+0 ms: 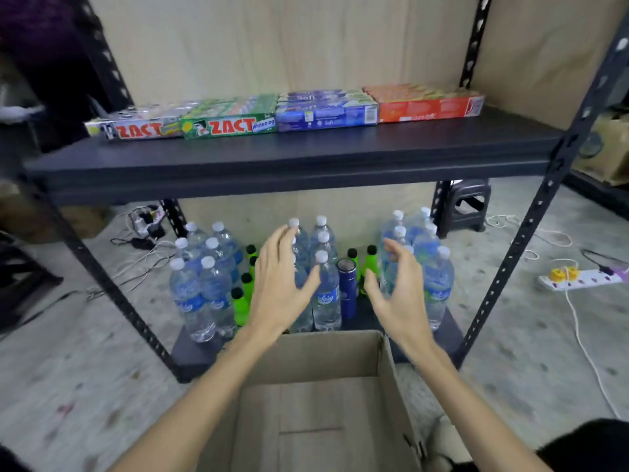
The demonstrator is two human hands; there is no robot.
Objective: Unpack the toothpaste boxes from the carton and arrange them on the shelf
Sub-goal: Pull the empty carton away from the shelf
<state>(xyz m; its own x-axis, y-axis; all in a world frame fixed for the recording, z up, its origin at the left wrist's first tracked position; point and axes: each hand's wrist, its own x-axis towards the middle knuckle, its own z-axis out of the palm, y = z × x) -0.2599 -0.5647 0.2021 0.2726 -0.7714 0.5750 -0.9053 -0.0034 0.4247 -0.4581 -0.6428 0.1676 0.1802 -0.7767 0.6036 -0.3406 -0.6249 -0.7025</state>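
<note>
Toothpaste boxes lie in a row along the back of the dark shelf [306, 155]: white Zact boxes [136, 126], green Zact boxes [231, 119], blue boxes [326, 110] and orange boxes [429, 102]. An open brown carton [316, 403] sits on the floor in front of me; I see only bare cardboard inside it. My left hand [280, 284] and my right hand [398, 291] hover above the carton's far edge, below the shelf. Both hands have spread fingers and hold nothing.
The bottom shelf carries several clear water bottles [204, 294], green bottles [241, 304] and a blue flask [347, 287]. Black perforated posts [531, 233] frame the rack. A power strip [578, 277] and cables lie on the floor at right; a dark stool [466, 206] stands behind.
</note>
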